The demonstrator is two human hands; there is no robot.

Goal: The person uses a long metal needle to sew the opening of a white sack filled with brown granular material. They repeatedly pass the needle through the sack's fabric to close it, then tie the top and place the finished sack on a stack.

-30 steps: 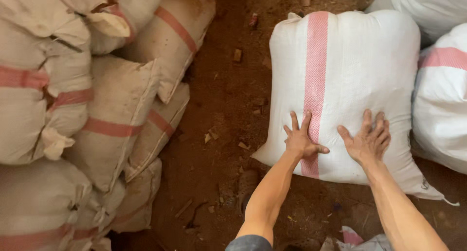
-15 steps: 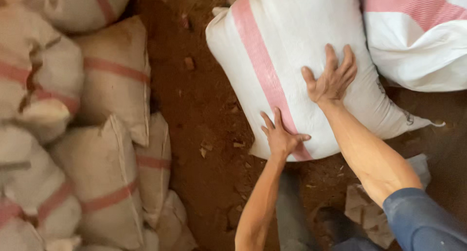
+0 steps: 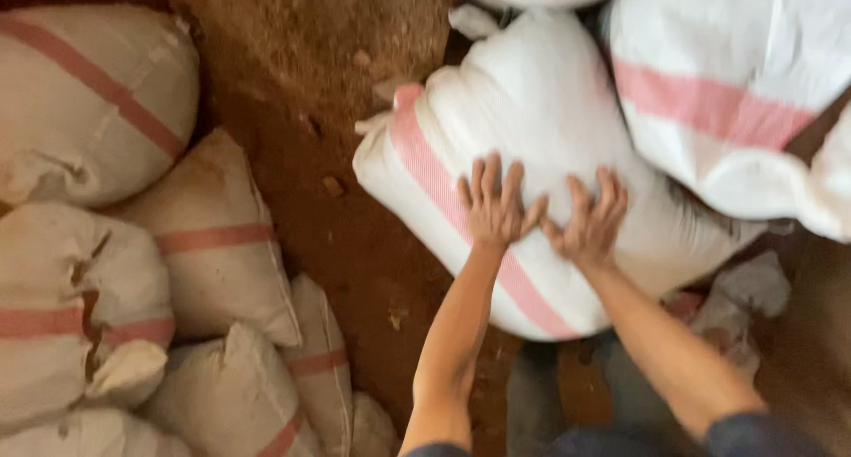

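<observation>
Both your hands are now side by side on the white sack (image 3: 541,120): left hand (image 3: 494,207) and right hand (image 3: 589,222), fingers splayed flat, gripping nothing. It's shifted against the neighbouring sack (image 3: 736,93), lying on the dirt floor (image 3: 292,111).

I saw two bare forearms, nothing worn at the wrists. The left hand (image 3: 493,202) and right hand (image 3: 589,219) carried no gloves, rings or watch that I could make out. At the lower edge, dark blue-grey short sleeves (image 3: 753,430) covered the upper arms. The picture was blurred.
</observation>
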